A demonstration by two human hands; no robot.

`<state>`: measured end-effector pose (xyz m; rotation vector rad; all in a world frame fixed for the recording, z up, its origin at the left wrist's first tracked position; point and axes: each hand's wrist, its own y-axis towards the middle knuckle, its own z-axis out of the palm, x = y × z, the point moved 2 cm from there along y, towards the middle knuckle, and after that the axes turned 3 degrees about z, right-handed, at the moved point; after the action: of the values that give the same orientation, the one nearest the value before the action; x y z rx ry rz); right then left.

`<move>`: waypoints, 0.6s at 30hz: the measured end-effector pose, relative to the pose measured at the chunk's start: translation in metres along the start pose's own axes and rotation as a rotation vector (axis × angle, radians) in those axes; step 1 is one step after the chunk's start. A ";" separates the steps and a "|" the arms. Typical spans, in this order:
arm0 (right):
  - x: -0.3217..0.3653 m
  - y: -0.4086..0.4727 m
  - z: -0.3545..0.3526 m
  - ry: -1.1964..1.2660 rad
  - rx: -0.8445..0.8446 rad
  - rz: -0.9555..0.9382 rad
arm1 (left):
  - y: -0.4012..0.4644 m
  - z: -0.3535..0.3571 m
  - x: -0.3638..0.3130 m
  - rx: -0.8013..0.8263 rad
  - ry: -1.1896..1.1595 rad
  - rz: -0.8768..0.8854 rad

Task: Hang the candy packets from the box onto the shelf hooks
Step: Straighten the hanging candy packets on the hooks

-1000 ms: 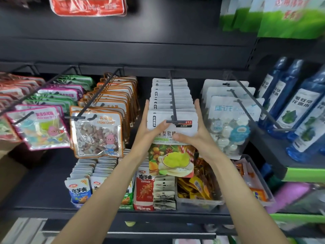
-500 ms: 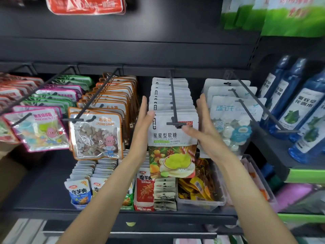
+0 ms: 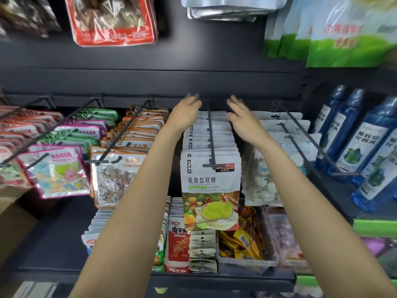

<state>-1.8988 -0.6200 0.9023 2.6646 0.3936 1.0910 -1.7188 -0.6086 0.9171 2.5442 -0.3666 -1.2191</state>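
Two hands reach deep over one hook (image 3: 211, 134), mine: the left hand (image 3: 186, 114) on one side of the rod, the right hand (image 3: 241, 117) on the other, both with fingers straight and spread, holding nothing. They flank the row of star gummy packets (image 3: 211, 181) strung on that hook — white pouches with a fruit picture low on the front. I judge I am squaring the row and pushing it back along the rod so it hangs evenly; the fingertips are blurred, so I cannot tell whether they touch the rearmost packets.

To the left hang stone candy packets (image 3: 116, 179) with orange borders, then pink-edged pouches (image 3: 54, 175). To the right hang pale packets of white sweets (image 3: 263, 186), and beyond them blue bottles (image 3: 365, 160) stand on a side shelf. Below, a dark shelf (image 3: 53, 239) carries upright snack sachets and a clear plastic tub (image 3: 247, 261). A cardboard box (image 3: 12, 222) shows at the far left edge — its contents hidden.
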 end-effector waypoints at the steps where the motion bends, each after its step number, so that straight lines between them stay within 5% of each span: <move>1: -0.001 0.007 0.004 -0.045 0.071 -0.024 | 0.011 0.005 0.007 0.074 0.053 -0.071; 7: 0.000 0.022 0.015 -0.152 0.330 0.028 | 0.050 0.027 0.025 0.298 0.365 -0.149; 18: -0.007 0.024 0.015 -0.246 0.384 0.074 | 0.061 0.035 0.051 0.441 0.669 -0.041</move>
<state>-1.8889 -0.6465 0.8951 3.1264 0.5023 0.7514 -1.7216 -0.6883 0.8822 3.1411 -0.4530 -0.2478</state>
